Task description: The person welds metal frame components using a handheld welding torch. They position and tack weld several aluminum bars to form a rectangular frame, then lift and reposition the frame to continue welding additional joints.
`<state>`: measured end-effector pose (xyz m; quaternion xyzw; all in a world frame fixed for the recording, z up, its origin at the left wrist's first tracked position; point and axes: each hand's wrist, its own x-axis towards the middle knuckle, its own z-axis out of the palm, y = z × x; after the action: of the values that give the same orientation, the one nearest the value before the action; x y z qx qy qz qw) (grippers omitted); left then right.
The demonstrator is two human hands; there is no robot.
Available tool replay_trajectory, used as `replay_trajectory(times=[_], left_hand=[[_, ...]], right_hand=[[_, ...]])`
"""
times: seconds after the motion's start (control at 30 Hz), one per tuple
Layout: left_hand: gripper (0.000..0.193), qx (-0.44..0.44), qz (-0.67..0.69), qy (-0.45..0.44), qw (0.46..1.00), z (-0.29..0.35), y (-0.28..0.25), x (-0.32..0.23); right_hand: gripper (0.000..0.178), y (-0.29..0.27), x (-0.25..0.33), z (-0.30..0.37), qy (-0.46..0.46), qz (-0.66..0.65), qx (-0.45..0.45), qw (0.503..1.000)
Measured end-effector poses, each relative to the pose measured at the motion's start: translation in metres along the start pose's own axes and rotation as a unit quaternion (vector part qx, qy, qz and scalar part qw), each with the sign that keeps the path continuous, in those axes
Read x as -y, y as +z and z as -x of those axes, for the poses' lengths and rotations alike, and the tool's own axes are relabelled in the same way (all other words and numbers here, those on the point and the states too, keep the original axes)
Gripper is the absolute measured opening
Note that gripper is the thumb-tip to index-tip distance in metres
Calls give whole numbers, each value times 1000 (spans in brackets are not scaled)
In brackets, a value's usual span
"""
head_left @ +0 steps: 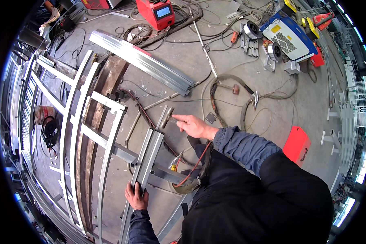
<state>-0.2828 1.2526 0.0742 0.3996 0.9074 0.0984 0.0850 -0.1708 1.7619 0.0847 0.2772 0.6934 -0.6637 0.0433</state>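
Observation:
My right hand point(193, 125) grips a hammer point(166, 118) by its handle, index finger stretched along it. The hammer's head is beside the far end of a pair of silver metal profiles point(147, 152) lying side by side. Lower down, my left hand point(136, 197) is closed over the near part of these profiles, fingers on top and along the edge. The profiles lie across a square crossbar point(124, 153) of a larger metal frame point(74, 122). By my leg, a welding torch point(175, 166) with a yellow part hangs near a red cable.
A rusty beam point(85, 158) lies under the frame. Beyond are a wide metal channel point(142, 61), a mallet point(235, 88), coiled hoses point(215, 91), a red machine point(156, 14) and a blue-white machine point(288, 36). To the right stands a red box point(296, 144).

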Motion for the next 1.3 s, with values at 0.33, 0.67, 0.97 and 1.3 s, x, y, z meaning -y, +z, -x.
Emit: replay_trajectory(times=[0.33,0.67,0.97,1.3], left_hand=[[71,-7,-7,5,1000,-4,-5,-6],[76,1,-15,-3,1000,-3,-4,-2],[74,9,-11,-6,1000,-5,-7,-5],[71,12,-4,-7,1000,-8,-10,-5]], right_hand=[[53,22,11,-33,-14,60,2,998],[54,15,12,-36,19,37,74,996],[53,14,14,-4,64,-102,-47,992],[53,8,6,9,19,14,-8,1000]])
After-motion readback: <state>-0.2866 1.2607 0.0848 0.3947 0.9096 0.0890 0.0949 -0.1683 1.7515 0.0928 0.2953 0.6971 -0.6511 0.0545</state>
